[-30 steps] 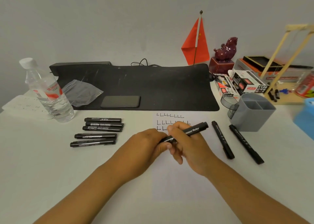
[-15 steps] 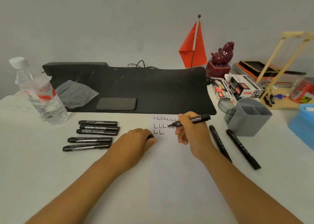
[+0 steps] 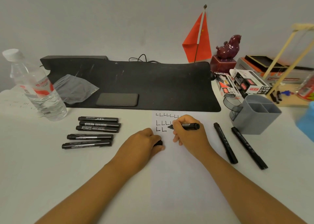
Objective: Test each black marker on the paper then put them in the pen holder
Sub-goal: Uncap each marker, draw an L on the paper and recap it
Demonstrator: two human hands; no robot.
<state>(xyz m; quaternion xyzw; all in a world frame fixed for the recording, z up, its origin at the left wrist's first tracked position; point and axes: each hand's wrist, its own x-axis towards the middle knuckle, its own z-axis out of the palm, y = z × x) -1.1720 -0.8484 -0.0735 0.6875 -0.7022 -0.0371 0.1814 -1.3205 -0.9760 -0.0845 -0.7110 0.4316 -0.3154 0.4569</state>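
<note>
Marker [image 3: 186,126] tip has come down onto our paper [image 3: 178,181]; right hand [image 3: 188,135] grips it, left hand [image 3: 144,143] hugs its cap [image 3: 158,143].

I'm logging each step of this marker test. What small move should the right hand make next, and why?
Probably draw the next L: the right hand holds the uncapped marker with its tip at the paper, just right of the two marks in the third row, while the left hand holds what looks like the cap.
</note>
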